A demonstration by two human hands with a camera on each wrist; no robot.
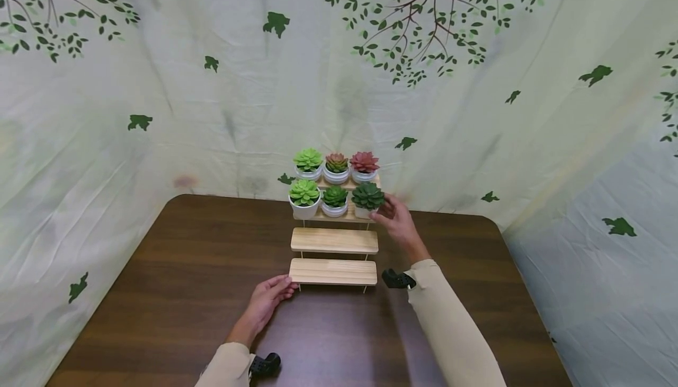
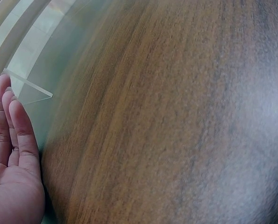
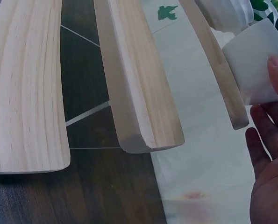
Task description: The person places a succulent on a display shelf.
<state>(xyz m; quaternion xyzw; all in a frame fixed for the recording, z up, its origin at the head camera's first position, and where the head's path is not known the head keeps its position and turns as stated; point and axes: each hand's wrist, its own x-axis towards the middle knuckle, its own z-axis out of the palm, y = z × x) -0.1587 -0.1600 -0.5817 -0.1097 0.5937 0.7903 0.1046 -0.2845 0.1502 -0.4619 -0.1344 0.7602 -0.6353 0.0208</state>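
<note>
A tiered wooden stand (image 1: 333,240) with clear supports has four pale shelves. My right hand (image 1: 397,222) holds the white pot (image 3: 258,65) of a dark green succulent (image 1: 368,196) at the right end of the second shelf from the top. Its thumb lies on the pot's side in the right wrist view, fingers around the far side. My left hand (image 1: 267,302) is at the left front corner of the lowest shelf, thumb at the shelf edge and fingers beneath. In the left wrist view those fingers (image 2: 24,130) reach along a clear support; the thumb is hidden.
Beside the held plant stand a small green succulent (image 1: 335,196) and a light green one (image 1: 304,193). Behind them, the top shelf bears light green (image 1: 308,159), red-green (image 1: 336,162) and red (image 1: 364,162) succulents. A leaf-printed cloth (image 1: 238,81) hangs behind the brown table (image 1: 185,281).
</note>
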